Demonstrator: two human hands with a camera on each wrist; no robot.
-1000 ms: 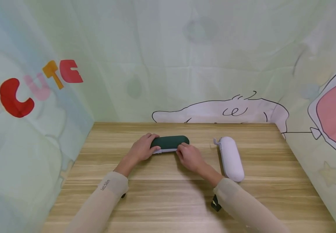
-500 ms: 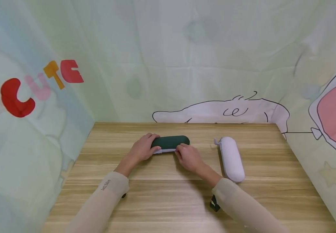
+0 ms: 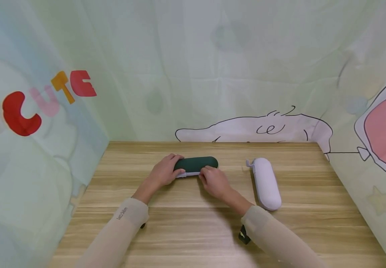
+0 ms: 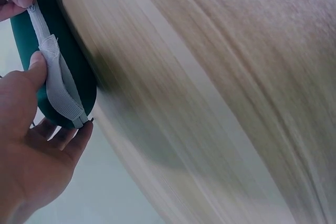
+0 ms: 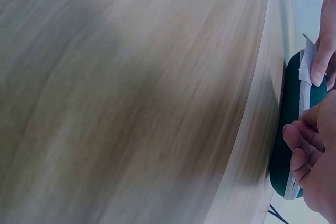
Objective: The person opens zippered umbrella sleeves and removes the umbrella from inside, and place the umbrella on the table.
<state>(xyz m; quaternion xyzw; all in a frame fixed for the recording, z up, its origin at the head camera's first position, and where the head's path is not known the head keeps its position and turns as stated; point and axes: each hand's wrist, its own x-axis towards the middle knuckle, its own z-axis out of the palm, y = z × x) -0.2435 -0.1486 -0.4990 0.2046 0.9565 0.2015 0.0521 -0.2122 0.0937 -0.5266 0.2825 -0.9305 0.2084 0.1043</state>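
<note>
A dark green zippered case (image 3: 196, 163) with rounded ends lies on the wooden table, its pale zipper (image 4: 39, 24) running along the near side. My left hand (image 3: 164, 170) grips its left end, thumb on the near side and fingers around the back. A pale fabric strap (image 4: 62, 95) lies along the zipper beside that thumb. Toward the right part of the case, my right hand (image 3: 215, 181) pinches at the zipper with thumb and curled forefinger; the pull itself is hidden by the fingertips. In the right wrist view, the case's green lower half (image 5: 289, 114) shows beside these fingers.
A white case (image 3: 267, 184) of similar shape, with a small strap loop (image 3: 248, 163) at its far end, lies to the right of my right hand. Printed cloth (image 3: 193, 74) hangs around the back and sides of the wooden table (image 3: 186, 223).
My right hand has slid a little to the left along the zipper, its forearm following. The left hand keeps its grip, and the green case stays in nearly the same place.
</note>
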